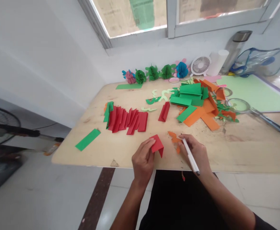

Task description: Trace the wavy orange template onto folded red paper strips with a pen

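A person grasps a red folded paper (157, 142) in the left hand (142, 158) and a white pen (190, 156) in the right hand (198, 152).
The creased sheet is over the near middle of the wooden bench (250, 150), left of an orange cutout (173, 138); pleated red strips (125, 119) lie farther left. At far right, a see-through bag (240, 60) with blue edging has contents too blurred to name, beside a steel-capped bottle (233, 48). Print on the brown sheets (118, 17) behind the window is illegible.

One head-worn view, forward and down from close above the wooden table (250, 155), toward the window (171, 20).
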Demonstrator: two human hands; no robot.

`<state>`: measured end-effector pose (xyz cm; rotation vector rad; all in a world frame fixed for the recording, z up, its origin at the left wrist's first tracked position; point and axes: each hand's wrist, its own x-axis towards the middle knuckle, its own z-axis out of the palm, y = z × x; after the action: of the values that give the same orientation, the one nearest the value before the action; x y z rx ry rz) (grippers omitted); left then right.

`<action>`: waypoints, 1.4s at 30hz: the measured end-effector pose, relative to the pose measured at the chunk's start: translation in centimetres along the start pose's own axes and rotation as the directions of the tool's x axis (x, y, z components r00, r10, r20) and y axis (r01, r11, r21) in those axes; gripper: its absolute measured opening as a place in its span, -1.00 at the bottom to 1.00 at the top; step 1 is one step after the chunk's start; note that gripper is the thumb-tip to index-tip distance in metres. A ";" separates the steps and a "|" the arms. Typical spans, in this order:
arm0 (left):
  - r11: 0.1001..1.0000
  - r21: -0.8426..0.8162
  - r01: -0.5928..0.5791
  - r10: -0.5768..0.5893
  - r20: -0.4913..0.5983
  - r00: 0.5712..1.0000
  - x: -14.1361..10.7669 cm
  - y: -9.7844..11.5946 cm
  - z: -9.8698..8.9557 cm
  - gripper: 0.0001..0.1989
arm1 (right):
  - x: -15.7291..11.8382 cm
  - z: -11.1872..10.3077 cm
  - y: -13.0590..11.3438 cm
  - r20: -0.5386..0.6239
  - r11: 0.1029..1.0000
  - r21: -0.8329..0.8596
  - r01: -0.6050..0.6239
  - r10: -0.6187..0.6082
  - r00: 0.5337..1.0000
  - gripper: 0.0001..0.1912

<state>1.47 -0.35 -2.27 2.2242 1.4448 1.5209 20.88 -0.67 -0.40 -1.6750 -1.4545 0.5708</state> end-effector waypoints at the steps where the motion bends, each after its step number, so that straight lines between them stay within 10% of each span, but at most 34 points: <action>1: 1.000 -0.003 0.004 -0.004 -0.006 1.000 -0.3 0.2 0.0 -0.78 | 0.0 0.0 0.0 0.002 1.000 -0.008 0.006 -0.006 1.000 -0.77; 12: 0.946 0.182 -0.270 0.221 0.248 0.943 -0.4 2.9 2.1 -0.77 | -0.7 -2.4 -0.4 -0.107 0.995 0.096 -0.039 0.049 0.993 -0.76; 25: 0.977 0.096 -0.188 0.147 0.328 0.933 -1.3 2.5 1.4 -0.80 | -2.4 -0.1 0.1 0.049 1.000 0.008 0.019 -0.019 0.999 -0.78; 34: 0.998 -0.031 -0.053 0.061 0.358 0.932 1.7 2.2 -0.4 -0.73 | -1.8 -2.4 -0.2 -0.095 1.000 0.004 -0.028 0.028 0.995 -0.77; 42: 0.926 0.038 -0.376 0.237 0.717 0.656 8.0 2.0 0.8 -0.85 | -2.8 -4.8 -0.1 -0.180 0.997 0.043 -0.061 0.067 0.981 -0.69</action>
<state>3.85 4.72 3.84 2.8047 1.0077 0.4174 23.88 -4.70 1.87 -1.7027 -1.2565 0.4642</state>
